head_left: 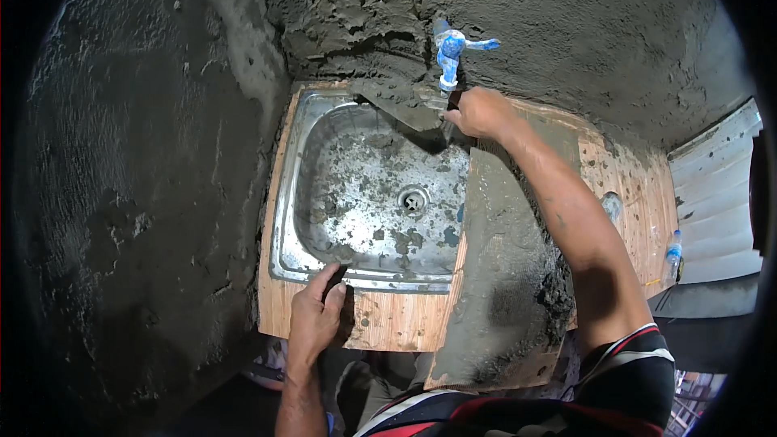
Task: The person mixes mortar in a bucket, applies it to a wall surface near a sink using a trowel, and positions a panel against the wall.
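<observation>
A metal sink (286, 231), spattered with grey mortar, is set in a wooden countertop (396, 320). My right hand (483, 113) is closed round the handle of a trowel (409, 109) behind the sink, just under the blue tap (450, 53). The trowel's mortar-coated blade reaches left over the sink's back rim, close to the wall. At the sink's front left rim is my left hand (316, 316), its thumb and forefinger stretched out and apart near the metal edge. Nothing shows in its grip; its other fingers are partly hidden.
Wet mortar covers the back wall (566, 32) and the left wall (146, 178). A mortar-smeared board (502, 259) lies over the counter right of the sink. Farther right stand a plastic bottle (674, 249) and a pale corrugated sheet (720, 186).
</observation>
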`<act>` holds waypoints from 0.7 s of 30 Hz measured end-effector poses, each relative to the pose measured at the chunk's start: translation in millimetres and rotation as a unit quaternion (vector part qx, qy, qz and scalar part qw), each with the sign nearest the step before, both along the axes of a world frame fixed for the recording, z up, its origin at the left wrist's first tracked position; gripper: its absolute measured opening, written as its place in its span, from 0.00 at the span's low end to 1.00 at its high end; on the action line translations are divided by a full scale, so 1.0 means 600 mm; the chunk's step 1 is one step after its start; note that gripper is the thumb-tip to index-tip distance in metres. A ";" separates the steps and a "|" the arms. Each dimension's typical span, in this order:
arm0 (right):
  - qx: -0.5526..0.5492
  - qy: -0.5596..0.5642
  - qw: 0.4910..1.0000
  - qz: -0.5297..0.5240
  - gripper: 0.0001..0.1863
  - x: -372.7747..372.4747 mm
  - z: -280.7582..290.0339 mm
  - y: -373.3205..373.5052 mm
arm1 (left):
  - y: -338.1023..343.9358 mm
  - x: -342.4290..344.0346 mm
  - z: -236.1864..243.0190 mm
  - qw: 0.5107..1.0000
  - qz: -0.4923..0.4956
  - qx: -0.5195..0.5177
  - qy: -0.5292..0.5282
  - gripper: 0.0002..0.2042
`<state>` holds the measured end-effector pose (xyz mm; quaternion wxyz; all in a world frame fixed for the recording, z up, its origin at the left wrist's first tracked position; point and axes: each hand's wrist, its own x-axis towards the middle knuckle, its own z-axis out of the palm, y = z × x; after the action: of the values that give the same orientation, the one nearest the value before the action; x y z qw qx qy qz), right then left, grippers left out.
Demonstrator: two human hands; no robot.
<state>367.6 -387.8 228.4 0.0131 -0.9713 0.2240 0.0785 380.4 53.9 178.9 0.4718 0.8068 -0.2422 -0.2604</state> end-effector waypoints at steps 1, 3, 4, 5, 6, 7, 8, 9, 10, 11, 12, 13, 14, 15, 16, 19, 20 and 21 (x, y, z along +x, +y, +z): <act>0.000 -0.007 1.000 0.007 0.25 0.003 0.002 0.000 | 0.006 -0.001 -0.004 1.000 0.002 -0.002 -0.005 0.19; -0.001 -0.015 1.000 0.014 0.26 0.003 0.005 -0.005 | 0.015 -0.004 -0.011 1.000 0.004 0.004 -0.007 0.19; -0.008 -0.029 0.999 0.023 0.25 -0.001 0.006 -0.012 | 0.017 -0.005 -0.013 1.000 0.004 0.009 -0.009 0.19; -0.014 -0.044 0.998 0.032 0.24 -0.004 0.007 -0.018 | 0.018 -0.007 -0.013 1.000 0.003 0.009 -0.010 0.19; -0.012 -0.044 0.998 0.033 0.24 -0.003 0.010 -0.017 | 0.020 -0.010 -0.014 1.000 0.008 0.020 -0.001 0.19; -0.010 -0.033 0.999 0.027 0.21 0.000 0.013 -0.015 | 0.021 -0.013 -0.014 0.999 0.012 0.033 0.008 0.19; -0.007 -0.022 0.999 0.022 0.19 0.004 0.014 -0.012 | 0.022 -0.014 -0.015 0.999 0.013 0.035 0.008 0.19; -0.007 -0.021 1.000 0.019 0.19 0.007 0.014 -0.013 | 0.019 -0.016 -0.017 0.999 0.014 0.030 0.004 0.19; -0.016 -0.022 1.000 0.005 0.18 0.012 0.014 -0.014 | 0.016 -0.019 -0.018 1.000 0.016 0.025 0.001 0.19; -0.025 -0.022 0.999 -0.009 0.16 0.014 0.015 -0.017 | 0.011 -0.022 -0.017 1.000 0.014 0.026 0.001 0.19; -0.025 -0.022 0.999 -0.011 0.16 0.015 0.013 -0.025 | 0.005 -0.024 -0.012 1.000 0.009 0.024 0.009 0.19; -0.036 -0.012 0.999 -0.012 0.16 0.017 0.010 -0.033 | -0.001 -0.026 -0.008 1.000 0.004 0.022 0.016 0.19; -0.048 -0.002 0.999 -0.012 0.15 0.016 0.005 -0.038 | -0.006 -0.028 -0.002 1.000 0.003 0.022 0.015 0.19; -0.048 -0.004 0.999 -0.010 0.15 0.014 -0.001 -0.043 | -0.008 -0.029 0.004 0.999 -0.001 0.030 0.031 0.19; -0.048 -0.022 0.999 0.003 0.15 0.005 -0.005 -0.050 | -0.009 -0.030 0.008 0.998 -0.005 0.038 0.047 0.20; -0.043 -0.040 0.998 0.008 0.17 -0.015 0.000 -0.058 | -0.002 -0.034 0.005 0.999 0.000 0.034 0.026 0.20; -0.040 -0.040 0.998 -0.001 0.18 -0.022 0.003 -0.061 | 0.003 -0.034 0.002 0.999 0.002 0.035 0.025 0.20; -0.055 -0.059 0.997 0.009 0.21 -0.033 0.005 -0.070 | 0.006 -0.034 -0.003 0.999 0.008 0.031 0.011 0.19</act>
<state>348.1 -429.6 231.2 -0.0281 -0.9755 0.2180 0.0091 360.0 57.6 177.2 0.4513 0.8202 -0.2222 -0.2726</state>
